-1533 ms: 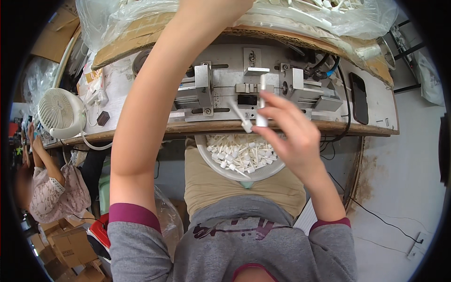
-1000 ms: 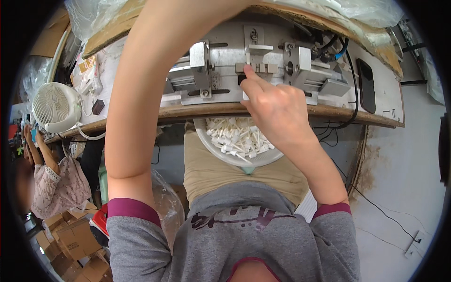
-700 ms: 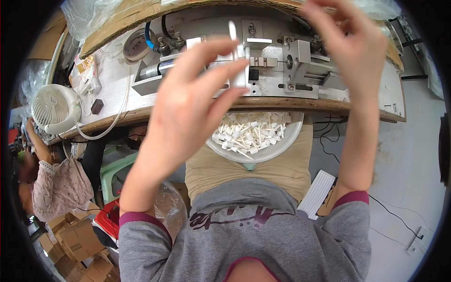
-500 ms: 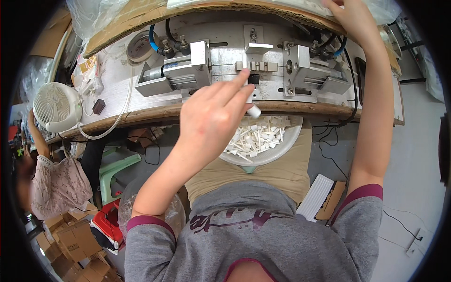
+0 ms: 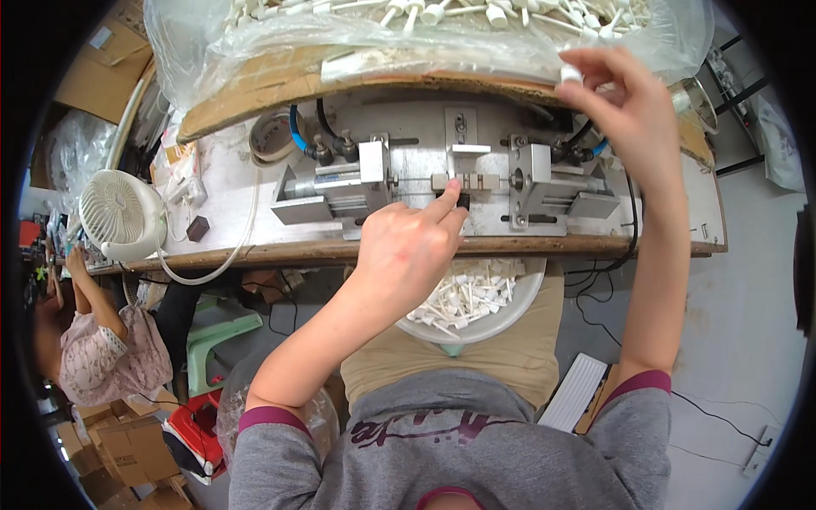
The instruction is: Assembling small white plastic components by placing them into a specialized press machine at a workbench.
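My left hand (image 5: 406,255) has come down onto the metal press fixture (image 5: 442,191) on the workbench (image 5: 255,251); half a second ago it hovered above the bench edge with a small white plastic piece between its fingers. Now the fingers are bunched narrow, the index fingertip pressed at the middle slot of the fixture, and I cannot tell whether the piece is still under it. My right hand (image 5: 625,110) stays raised at the far right, pinching a small white plastic cap (image 5: 571,75) between thumb and forefinger, just below the clear bag of white stick parts (image 5: 442,30) lying across the back of the bench. The white bowl (image 5: 518,310) of loose white parts sits in my lap, just under the bench edge. A small white fan (image 5: 119,217) stands at the left end.
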The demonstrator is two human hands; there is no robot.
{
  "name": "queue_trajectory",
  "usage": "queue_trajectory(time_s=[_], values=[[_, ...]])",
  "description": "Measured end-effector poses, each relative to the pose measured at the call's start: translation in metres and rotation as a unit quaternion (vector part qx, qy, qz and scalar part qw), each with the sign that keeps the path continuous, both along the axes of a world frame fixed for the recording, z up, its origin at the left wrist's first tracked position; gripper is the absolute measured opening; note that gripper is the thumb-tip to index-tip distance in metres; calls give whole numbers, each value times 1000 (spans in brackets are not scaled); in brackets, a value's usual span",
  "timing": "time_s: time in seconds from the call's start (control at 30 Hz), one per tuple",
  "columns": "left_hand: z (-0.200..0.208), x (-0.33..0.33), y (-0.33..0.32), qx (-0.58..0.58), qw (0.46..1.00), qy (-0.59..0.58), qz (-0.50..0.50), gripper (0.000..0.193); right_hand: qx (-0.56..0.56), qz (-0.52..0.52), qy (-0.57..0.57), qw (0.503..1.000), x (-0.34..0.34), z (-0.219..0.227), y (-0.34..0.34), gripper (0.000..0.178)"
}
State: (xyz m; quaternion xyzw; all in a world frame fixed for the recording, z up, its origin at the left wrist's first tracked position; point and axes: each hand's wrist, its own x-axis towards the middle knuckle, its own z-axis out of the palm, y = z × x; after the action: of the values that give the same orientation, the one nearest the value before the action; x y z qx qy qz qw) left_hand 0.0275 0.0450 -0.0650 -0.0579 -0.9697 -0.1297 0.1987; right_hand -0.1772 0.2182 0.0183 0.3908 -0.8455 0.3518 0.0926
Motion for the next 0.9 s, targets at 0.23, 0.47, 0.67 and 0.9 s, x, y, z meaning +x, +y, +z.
queue_trajectory(time_s=[0.23, 0.47, 0.67, 0.9], values=[[71, -49, -56, 102, 974, 198, -25, 19, -59, 112, 125, 984, 95, -80, 6, 28], [94, -143, -79, -55, 994, 61, 75, 26, 36, 141, 126, 981, 130, -98, -14, 19], [96, -146, -81, 50, 995, 20, 81, 30, 122, 120, 177, 969, 122, -101, -22, 22], [108, -89, -66, 316, 948, 26, 33, 28, 146, 154, 122, 970, 117, -72, -24, 37]])
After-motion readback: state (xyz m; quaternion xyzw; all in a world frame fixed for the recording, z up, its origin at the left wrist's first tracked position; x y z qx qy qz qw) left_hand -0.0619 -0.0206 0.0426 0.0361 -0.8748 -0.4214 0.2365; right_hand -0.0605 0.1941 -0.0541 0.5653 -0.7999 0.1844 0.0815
